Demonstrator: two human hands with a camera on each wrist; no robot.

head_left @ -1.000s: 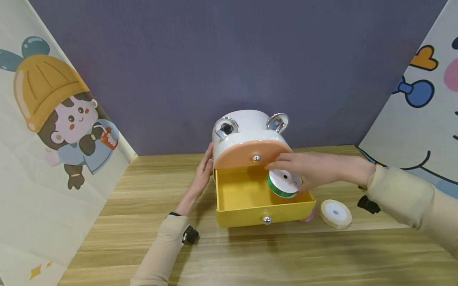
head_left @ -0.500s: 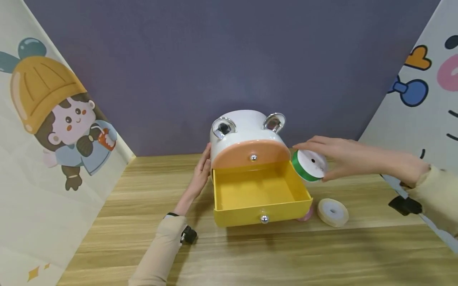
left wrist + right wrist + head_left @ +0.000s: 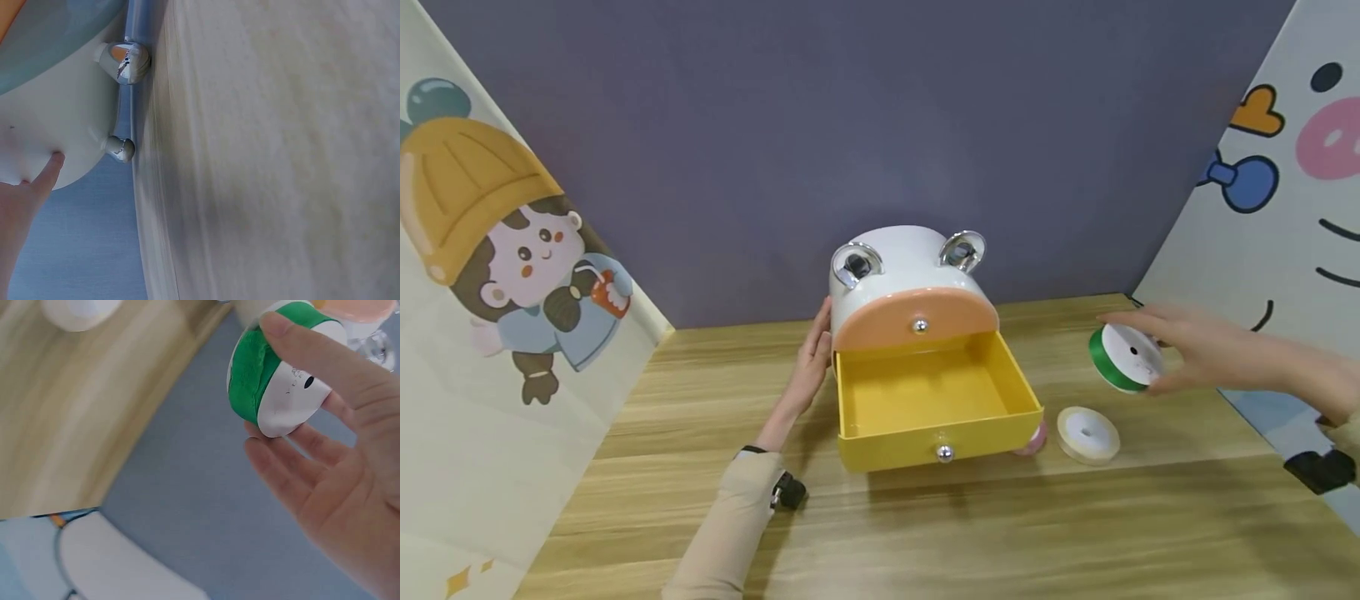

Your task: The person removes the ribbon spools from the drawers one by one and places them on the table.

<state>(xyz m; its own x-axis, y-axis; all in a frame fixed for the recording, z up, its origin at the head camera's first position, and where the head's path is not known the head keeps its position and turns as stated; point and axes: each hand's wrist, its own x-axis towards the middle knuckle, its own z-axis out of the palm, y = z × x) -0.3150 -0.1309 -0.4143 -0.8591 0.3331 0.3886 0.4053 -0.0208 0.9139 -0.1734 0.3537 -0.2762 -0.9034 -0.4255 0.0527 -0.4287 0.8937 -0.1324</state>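
Wood-grain tabletop (image 3: 970, 542) meets a dark wall (image 3: 880, 125), with a white cabinet (image 3: 910, 262) near its back edge, the yellow drawer (image 3: 887, 454) extended. Fingers fairly straight, the left hand (image 3: 808, 362) rests against the cabinet's side. Toward the tabletop's back right corner, the right hand (image 3: 1202, 346) grips a green ribbon spool (image 3: 1123, 354) in the air, thumb and fingers across its rim. It should be light and stiff-sided, the ribbon perhaps slippery; pinching opposite edges seems surest.
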